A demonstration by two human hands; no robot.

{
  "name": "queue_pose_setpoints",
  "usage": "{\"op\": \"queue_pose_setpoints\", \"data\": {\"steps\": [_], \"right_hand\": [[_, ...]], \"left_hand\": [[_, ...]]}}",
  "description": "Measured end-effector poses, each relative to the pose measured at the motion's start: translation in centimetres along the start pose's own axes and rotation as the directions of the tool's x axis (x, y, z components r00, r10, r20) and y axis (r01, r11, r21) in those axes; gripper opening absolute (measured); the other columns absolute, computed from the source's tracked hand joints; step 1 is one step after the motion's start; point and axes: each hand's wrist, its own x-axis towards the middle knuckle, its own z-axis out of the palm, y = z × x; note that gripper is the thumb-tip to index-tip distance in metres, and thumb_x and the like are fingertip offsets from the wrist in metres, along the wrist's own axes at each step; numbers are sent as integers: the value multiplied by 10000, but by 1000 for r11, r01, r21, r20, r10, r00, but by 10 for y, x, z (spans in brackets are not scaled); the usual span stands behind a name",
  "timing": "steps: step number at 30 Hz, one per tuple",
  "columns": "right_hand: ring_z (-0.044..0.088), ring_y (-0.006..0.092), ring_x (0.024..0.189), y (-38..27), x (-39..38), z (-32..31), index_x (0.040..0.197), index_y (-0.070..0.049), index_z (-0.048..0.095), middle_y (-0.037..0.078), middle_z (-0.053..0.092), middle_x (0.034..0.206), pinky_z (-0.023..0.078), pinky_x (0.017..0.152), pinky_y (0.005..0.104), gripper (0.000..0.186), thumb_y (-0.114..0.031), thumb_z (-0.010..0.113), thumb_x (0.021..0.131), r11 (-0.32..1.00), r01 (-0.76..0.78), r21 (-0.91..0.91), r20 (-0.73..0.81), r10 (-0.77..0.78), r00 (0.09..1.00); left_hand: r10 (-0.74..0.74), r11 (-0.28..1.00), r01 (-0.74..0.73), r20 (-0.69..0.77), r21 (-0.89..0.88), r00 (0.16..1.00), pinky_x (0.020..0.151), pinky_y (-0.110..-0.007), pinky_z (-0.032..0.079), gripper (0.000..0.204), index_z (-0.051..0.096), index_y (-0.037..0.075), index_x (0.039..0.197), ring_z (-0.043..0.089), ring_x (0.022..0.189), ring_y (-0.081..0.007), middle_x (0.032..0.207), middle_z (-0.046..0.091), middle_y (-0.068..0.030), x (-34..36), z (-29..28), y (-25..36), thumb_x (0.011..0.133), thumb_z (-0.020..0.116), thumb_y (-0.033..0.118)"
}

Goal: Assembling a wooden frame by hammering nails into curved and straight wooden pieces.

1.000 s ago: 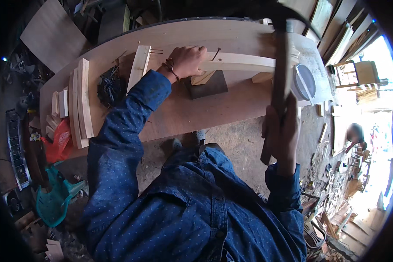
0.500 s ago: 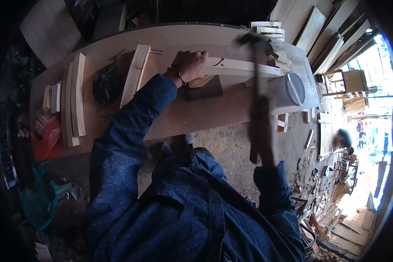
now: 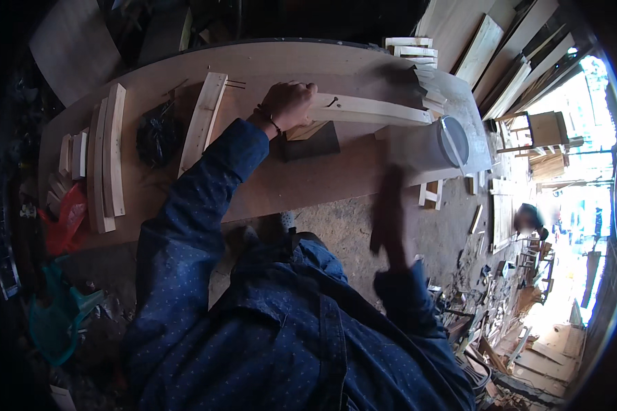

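Observation:
My left hand [image 3: 289, 104] is closed round the left end of a pale wooden strip [image 3: 380, 109], pressing it down on the workbench [image 3: 253, 181]. A dark nail [image 3: 332, 102] sticks up at a slant from the strip, just right of that hand. Under the held end lie a small wooden block [image 3: 305, 130] and a dark flat block [image 3: 315, 144]. My right hand [image 3: 391, 205], smeared by motion, grips a hammer whose handle and head [image 3: 399, 74] are a dark blur above the strip's right part. A white plastic bucket [image 3: 428, 147] stands beside the strip's right end.
Another strip [image 3: 202, 127] with nails in its end, a black plastic bag [image 3: 156, 137] and several wooden pieces [image 3: 110, 157] lie on the bench's left. Short wooden parts [image 3: 418, 58] are stacked at the far right. A red bag [image 3: 68, 216] and green plastic stool [image 3: 58, 308] are at lower left.
The hammer has swung and is more blurred now; my right hand has shifted slightly. My left hand keeps its hold on the strip. The whole view has shifted a little.

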Motion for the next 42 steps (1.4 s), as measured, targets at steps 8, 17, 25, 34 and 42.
{"op": "queue_pose_setpoints", "data": {"steps": [8,17,25,34,42], "right_hand": [[592,158,645,40,20,-170,1011,-68,570,31,594,864,505,618,257,168,-231,592,977,982,188,32,-654,-121,747],[631,303,804,44,-1,29,1120,-5,526,168,606,790,501,749,449,242,-226,481,1033,988,-115,-107,91,125,988],[604,280,857,-6,23,-140,1173,2,494,127,597,857,493,757,416,282,-248,435,1054,842,353,409,-677,20,736],[598,313,909,32,10,1,1229,-5,471,152,599,934,486,780,429,297,-241,438,1051,994,-57,-96,113,68,991],[621,406,947,-16,31,-74,1275,-26,464,252,616,1005,482,815,498,313,-201,501,1019,888,261,379,-497,-43,867]], "left_hand": [[-42,999,43,33,-10,999,757,-455,572,416,595,64,948,698,836,-349,872,702,-149,0,-3,4,656,832,240],[-19,999,23,116,-33,993,757,-470,563,513,580,65,988,686,857,-387,875,686,-202,-5,1,1,652,838,353],[-42,999,45,138,-21,990,762,-480,557,542,570,60,999,683,858,-389,866,682,-182,7,4,-11,627,857,331],[-65,998,64,88,21,994,756,-491,556,518,567,64,993,686,858,-391,903,692,-191,8,-15,-12,647,843,334],[-46,999,49,122,-22,991,758,-474,563,485,566,61,967,683,853,-382,882,686,-170,4,0,-9,637,834,293]]}}
